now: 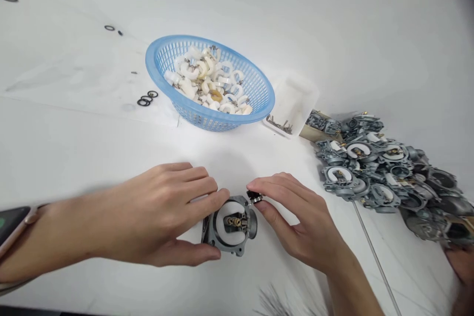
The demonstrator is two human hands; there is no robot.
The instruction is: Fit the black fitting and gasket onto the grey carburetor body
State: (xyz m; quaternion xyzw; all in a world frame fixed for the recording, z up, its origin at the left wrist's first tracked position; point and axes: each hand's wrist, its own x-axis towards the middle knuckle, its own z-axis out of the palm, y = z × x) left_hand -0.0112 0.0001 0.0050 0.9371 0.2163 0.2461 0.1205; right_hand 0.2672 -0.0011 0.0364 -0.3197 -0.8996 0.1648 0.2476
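A grey metal carburetor body (231, 224) with a white float fitted inside lies on the white table near the front. My left hand (163, 215) grips its left side, thumb below and fingers curled over the top. My right hand (296, 219) rests at its right edge, fingertips pinching a small dark part (255, 196) at the body's upper right corner.
A blue plastic basket (259, 103) of white floats stands behind. Beside it is a clear tray (299, 91) with small pins. A heap of carburetor bodies (385, 173) lies at the right. Black O-rings (146, 98) are scattered at the left. Another person's hand (462, 266) shows at the right edge.
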